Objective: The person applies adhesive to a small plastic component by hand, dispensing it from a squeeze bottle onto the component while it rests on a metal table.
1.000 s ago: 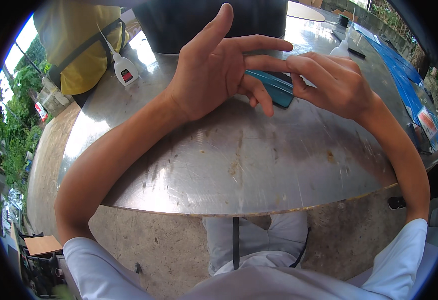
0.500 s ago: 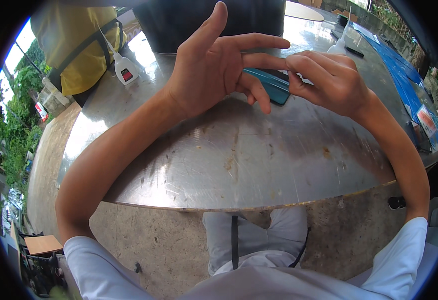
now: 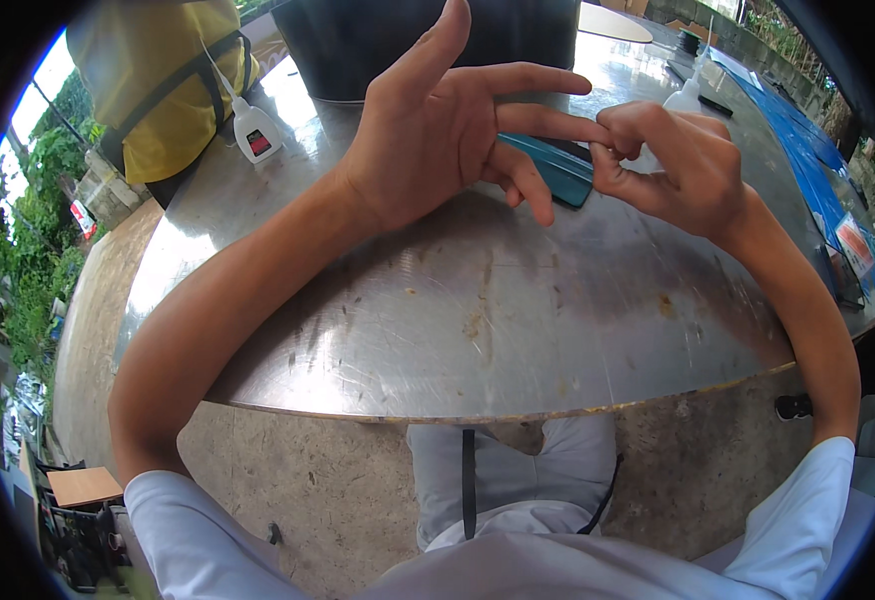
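My left hand (image 3: 438,140) is held up over the table with its palm showing, its thumb raised and its fingers spread. The thumb and forefinger of my right hand (image 3: 673,170) close round the tip of my left middle finger. Whether anything small sits between those fingertips, I cannot make out. Behind the two hands a flat teal object (image 3: 558,175) with a dark upper part lies on the metal table (image 3: 458,330). The hands hide part of it, and its kind is not plain.
A white squeeze bottle with a long thin nozzle (image 3: 256,135) stands at the left, near a yellow bag (image 3: 168,90). Another such bottle (image 3: 686,97) is behind my right hand. A large black container (image 3: 428,50) stands at the back. Blue sheeting (image 3: 798,150) covers the right edge.
Both hands have shifted slightly to the right in the picture, as the table things have too. The right-hand fingers have curled more tightly at the left middle fingertip.
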Available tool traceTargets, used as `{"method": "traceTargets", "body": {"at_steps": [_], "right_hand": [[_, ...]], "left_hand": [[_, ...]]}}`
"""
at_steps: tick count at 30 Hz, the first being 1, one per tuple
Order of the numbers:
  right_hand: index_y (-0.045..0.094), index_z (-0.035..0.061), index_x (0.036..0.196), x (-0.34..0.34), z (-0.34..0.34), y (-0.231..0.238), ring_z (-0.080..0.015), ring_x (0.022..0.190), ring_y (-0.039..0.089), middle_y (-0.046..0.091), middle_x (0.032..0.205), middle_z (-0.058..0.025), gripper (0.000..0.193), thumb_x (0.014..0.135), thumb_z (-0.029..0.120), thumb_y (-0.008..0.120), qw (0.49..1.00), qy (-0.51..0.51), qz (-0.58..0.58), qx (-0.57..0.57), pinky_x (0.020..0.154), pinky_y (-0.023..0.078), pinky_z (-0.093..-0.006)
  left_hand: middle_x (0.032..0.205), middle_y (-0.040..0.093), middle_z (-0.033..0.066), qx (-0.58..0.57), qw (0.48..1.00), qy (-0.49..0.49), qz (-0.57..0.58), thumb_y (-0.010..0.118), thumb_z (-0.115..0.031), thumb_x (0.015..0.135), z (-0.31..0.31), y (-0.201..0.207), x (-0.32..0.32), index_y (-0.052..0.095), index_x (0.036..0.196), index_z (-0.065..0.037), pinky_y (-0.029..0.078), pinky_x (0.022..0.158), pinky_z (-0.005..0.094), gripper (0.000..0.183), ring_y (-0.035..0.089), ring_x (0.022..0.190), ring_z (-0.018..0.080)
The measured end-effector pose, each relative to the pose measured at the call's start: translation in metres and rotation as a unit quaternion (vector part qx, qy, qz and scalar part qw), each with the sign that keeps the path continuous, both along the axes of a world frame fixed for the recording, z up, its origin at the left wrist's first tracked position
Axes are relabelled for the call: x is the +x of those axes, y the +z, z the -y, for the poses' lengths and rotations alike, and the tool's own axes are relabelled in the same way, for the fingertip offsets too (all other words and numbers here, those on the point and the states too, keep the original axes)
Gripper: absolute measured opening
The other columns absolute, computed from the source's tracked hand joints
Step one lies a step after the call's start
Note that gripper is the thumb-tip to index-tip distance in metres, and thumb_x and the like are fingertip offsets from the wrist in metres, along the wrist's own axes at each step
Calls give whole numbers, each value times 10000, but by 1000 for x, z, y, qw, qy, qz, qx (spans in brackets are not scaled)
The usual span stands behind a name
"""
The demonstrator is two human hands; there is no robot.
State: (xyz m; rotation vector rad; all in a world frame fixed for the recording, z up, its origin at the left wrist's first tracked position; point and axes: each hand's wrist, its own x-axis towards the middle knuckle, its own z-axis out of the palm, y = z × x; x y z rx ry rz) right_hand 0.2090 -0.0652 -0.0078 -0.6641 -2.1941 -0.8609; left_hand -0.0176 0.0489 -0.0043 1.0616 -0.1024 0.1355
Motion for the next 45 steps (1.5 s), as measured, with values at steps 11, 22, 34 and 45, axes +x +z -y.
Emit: {"method": "traceTargets", "body": {"at_steps": [11,22,34,45], "right_hand": [[605,63,909,-6,-1,3,-201,569,642,641,703,-50,164,794,54,722,997,-40,25,-59,509,492,-318],[624,9,923,1,-1,4,-137,540,606,603,669,-51,208,784,12,778,997,-30,38,-53,504,486,-270],[656,-2,1016,3,-2,4,-128,597,675,660,694,-44,274,791,46,805,998,-28,49,-21,546,524,-239],[655,-17,918,5,-1,2,-136,588,672,646,681,-60,202,796,41,805,998,-19,42,-40,551,535,-246]], "left_hand": [[1319,601,197,128,991,29,-10,188,-855,875,-8,-4,2,366,1487,2,494,747,360,1068,711,864,395],[1344,586,211,159,986,42,2,183,-866,864,-4,0,2,378,1465,16,501,731,358,1085,713,849,408],[1331,593,226,178,983,45,9,156,-869,860,-5,0,2,361,1478,40,510,698,342,1118,720,818,375],[1335,585,247,167,985,51,3,157,-862,868,-6,-1,2,371,1468,40,507,695,348,1105,716,822,397]]}}
